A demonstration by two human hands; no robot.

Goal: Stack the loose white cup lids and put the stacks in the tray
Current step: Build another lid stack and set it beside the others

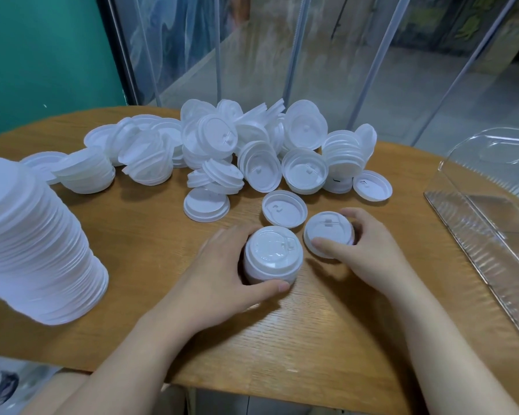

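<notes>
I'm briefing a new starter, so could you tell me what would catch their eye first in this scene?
Probably the heap of loose lids sprawled across the far side of the table, then the tall stack looming at the near left. In the middle, the left hand grips a short stack while the right hand holds a single lid beside it; the clear tray sits at the right.

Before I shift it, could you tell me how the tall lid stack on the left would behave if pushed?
The tall stack already leans, so it would probably topple or fan apart. Thin plastic lids likely make it light.
</notes>
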